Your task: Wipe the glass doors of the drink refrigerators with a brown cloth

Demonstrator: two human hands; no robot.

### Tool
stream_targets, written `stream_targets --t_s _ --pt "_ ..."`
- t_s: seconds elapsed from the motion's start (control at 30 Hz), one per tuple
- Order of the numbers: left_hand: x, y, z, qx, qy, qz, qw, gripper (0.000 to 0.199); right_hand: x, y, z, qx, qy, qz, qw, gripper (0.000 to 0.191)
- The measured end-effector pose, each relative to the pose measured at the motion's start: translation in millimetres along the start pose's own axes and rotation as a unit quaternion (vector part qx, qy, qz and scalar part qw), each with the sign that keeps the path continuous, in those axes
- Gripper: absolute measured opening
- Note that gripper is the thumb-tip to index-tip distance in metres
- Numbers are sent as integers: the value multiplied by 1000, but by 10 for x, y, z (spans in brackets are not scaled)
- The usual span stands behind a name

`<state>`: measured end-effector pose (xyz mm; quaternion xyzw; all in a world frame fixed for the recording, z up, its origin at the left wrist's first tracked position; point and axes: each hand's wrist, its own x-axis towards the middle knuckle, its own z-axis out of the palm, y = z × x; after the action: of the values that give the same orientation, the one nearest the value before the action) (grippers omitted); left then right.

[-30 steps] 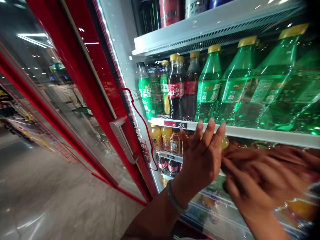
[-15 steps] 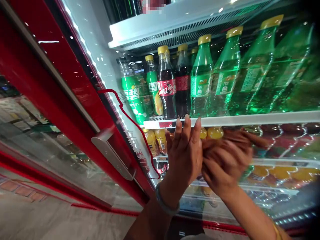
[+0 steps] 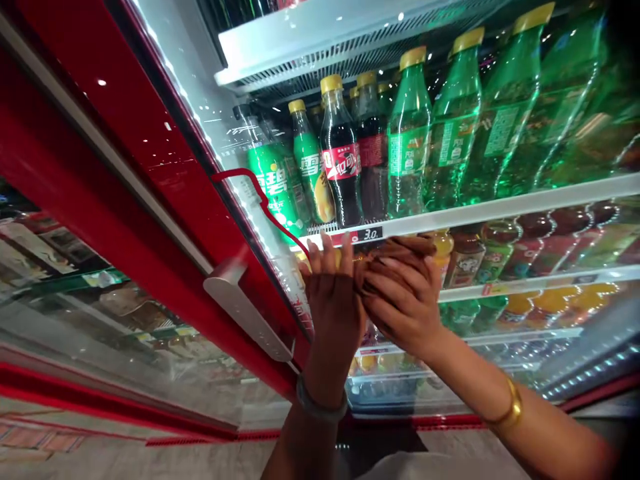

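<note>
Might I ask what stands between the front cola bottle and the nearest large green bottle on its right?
A second dark bottle, red-labelled, in the head view.

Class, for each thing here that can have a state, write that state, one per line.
Left hand, open, fingers extended
Right hand, fingers bent; grip unclear
Door, seemingly shut
Handle, untouched
Cola bottle, upright, capped
Green bottles, standing, capped
Price tag, reading 3.0
Light strip, lit
</note>
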<state>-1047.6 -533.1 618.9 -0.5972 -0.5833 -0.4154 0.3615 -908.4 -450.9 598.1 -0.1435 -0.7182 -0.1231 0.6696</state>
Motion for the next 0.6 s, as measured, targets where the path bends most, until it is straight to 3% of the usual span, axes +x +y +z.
stream_targets --t_s 0.1,0.17,0.3,0.4,0.5,0.6 --pt "-21 -125 -125 -32 7 -13 999 68 304 29 41 -36 48 -86 994 22" --pt "-105 -180 -170 -35 -3 -14 999 68 352 135 -74 -61 69 -61 994 27" --pt "-466 -182 -117 -8 -50 -31 998 80 -213 15 -170 -81 52 37 995 20" --pt "-712 -169 -50 1 -76 -18 997 84 -624 -293 27 -53 -36 -11 998 15" --pt "-784 -200 -57 5 -76 -21 997 85 -535 -365 193 -46 -42 -89 994 14" --pt "-780 -237 -92 14 -90 -22 996 87 -299 -144 103 -67 2 -85 994 23"
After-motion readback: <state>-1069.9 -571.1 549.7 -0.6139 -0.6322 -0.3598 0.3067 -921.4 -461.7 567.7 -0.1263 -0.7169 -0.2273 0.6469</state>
